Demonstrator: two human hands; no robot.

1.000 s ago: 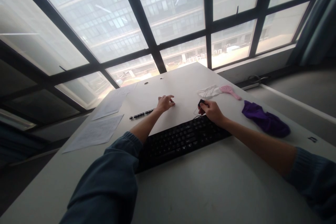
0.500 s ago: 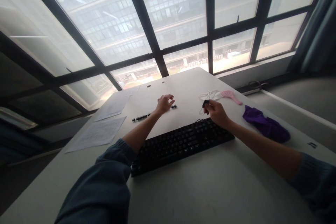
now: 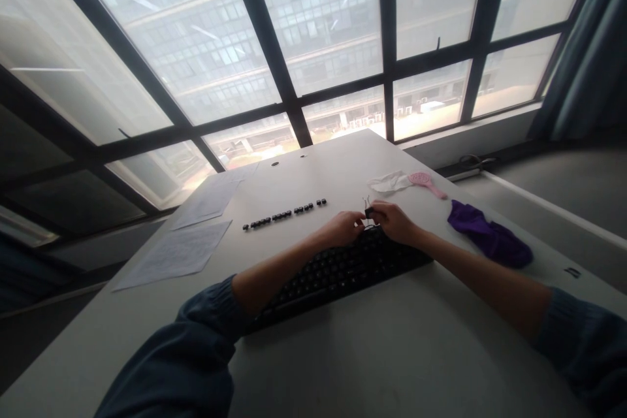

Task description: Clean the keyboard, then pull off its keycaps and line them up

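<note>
My right hand (image 3: 394, 222) pinches a wire keycap puller (image 3: 369, 212) with a small black handle, its thin wires pointing up and away. Close against it, my left hand (image 3: 347, 227) has its fingers drawn together at the puller; whatever they grip is hidden. Both hands are over the far edge of the black keyboard (image 3: 337, 281), whose upper right part they and the forearms partly cover. Beyond the keyboard, several loose black keycaps (image 3: 281, 215) lie in a slanting row on the white table.
Sheets of paper (image 3: 179, 255) lie on the left of the table (image 3: 392, 346). At the right are a crumpled clear plastic bag (image 3: 389, 183), a pink hairbrush (image 3: 427, 183) and a purple cloth (image 3: 490, 235). Large windows stand behind the table.
My left hand has moved from the keycap row back and right to meet my right hand. The puller has shifted slightly left and its wires now point up instead of down.
</note>
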